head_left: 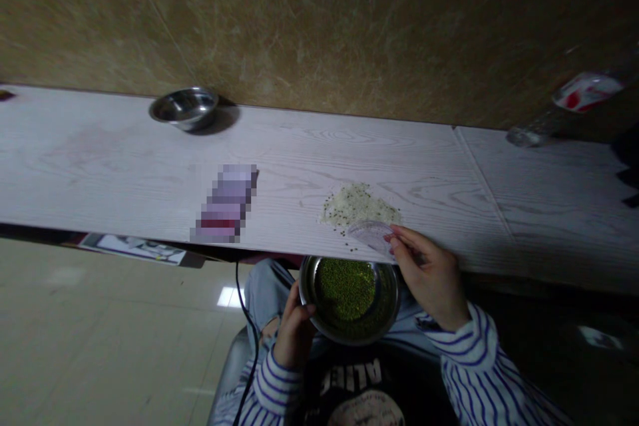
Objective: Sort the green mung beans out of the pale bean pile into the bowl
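Note:
My left hand (295,331) grips the left rim of a steel bowl (392,303), which sits over my lap just below the table edge. Green beans, small like mung beans (347,289), cover the bowl's bottom. Between the thumb and fingers of my right hand (433,273) is a clear half-round plastic protractor (372,234), lying low at the near side of a pile. That pile is white rice-like grains (352,203) with green beans scattered through it. A few loose beans lie between the pile and the table's front edge.
On the pale wood-grain table (299,146), a second steel bowl (184,110) stands by the wall at left. A pixelated phone-shaped object (227,203) lies left of the pile. A clear plastic bottle (564,110) is at far right. A black cable (255,339) hangs by my left knee.

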`<action>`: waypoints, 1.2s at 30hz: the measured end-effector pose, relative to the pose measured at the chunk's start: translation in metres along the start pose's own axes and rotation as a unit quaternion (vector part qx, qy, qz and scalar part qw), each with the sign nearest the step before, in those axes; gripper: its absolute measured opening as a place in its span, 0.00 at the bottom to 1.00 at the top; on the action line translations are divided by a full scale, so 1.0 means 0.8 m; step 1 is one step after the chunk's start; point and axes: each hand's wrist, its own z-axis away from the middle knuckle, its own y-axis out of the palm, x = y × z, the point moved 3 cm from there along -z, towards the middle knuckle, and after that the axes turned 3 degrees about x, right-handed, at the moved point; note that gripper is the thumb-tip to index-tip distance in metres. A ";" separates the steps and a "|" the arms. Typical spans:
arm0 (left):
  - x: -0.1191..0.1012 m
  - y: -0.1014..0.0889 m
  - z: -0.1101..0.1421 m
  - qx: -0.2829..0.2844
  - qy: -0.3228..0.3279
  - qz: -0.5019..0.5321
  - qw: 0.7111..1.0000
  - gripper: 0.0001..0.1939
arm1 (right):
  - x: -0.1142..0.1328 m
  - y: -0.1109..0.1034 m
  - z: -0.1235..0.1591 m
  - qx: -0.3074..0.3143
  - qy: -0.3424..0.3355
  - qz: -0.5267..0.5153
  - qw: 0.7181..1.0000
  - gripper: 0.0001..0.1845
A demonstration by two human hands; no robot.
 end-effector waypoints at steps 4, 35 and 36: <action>-0.001 0.001 0.000 0.000 -0.001 -0.004 1.000 0.22 | -0.002 0.000 0.001 -0.003 0.000 0.007 1.000 0.15; 0.001 0.000 -0.003 0.019 0.010 -0.006 1.000 0.23 | -0.017 -0.005 -0.008 -0.038 0.018 0.031 0.999 0.17; 0.001 0.001 -0.003 0.019 0.010 -0.006 1.000 0.24 | -0.017 -0.006 -0.008 -0.040 0.020 0.032 0.999 0.17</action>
